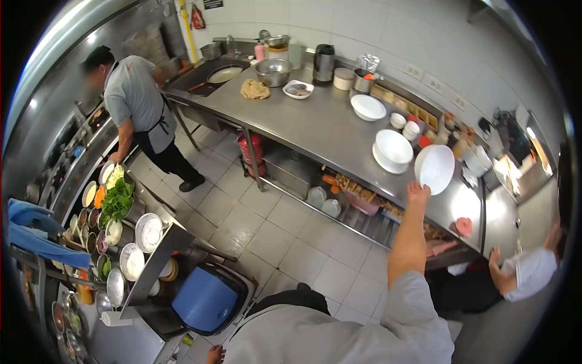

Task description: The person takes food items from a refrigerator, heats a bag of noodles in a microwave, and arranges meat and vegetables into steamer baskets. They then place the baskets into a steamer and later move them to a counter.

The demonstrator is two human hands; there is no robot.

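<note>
Hands: right (418, 193) gripping bowl (435, 167); left (214, 353) cropped.

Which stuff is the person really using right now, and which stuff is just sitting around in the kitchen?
In use:
- right hand
- white bowl it holds up
- bowl stack on the counter, nearest to it

Just lying about:
- kettle
- metal bowl
- cloth
- greens
- blue bin
- left hand, low and holding nothing I can see

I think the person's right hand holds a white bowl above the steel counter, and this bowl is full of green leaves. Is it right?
Not quite. In the head view the right hand holds the white bowl above the steel counter, but the bowl is empty, with no green leaves inside.
</note>
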